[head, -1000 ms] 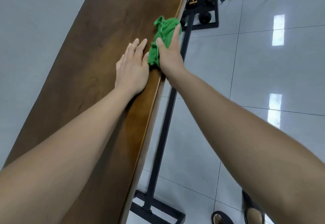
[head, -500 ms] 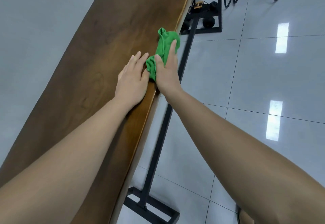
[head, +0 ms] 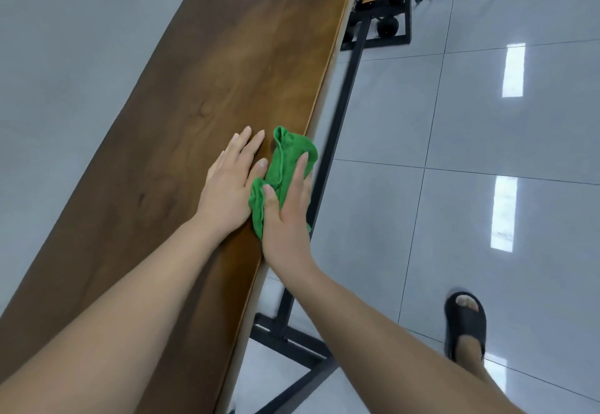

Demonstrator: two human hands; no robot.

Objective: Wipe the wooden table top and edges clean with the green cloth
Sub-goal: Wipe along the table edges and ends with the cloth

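Observation:
A long, narrow wooden table top point(head: 207, 95) runs from the lower left to the upper right. The green cloth point(head: 282, 167) is bunched on the table's right edge. My right hand point(head: 287, 215) wraps over the cloth and the edge, thumb on top, fingers partly hidden down the side. My left hand point(head: 232, 186) lies flat on the wood just left of the cloth, fingers spread, holding nothing.
A black metal table frame point(head: 337, 111) runs under the right edge, with a foot bar point(head: 292, 342) on the grey tiled floor. Cables and a small wheeled cart point(head: 386, 11) sit at the far end. My sandalled foot point(head: 466, 326) stands at the lower right.
My right hand has slid the cloth back toward me along the table's right edge. My left hand has moved back with it. My foot has come into view.

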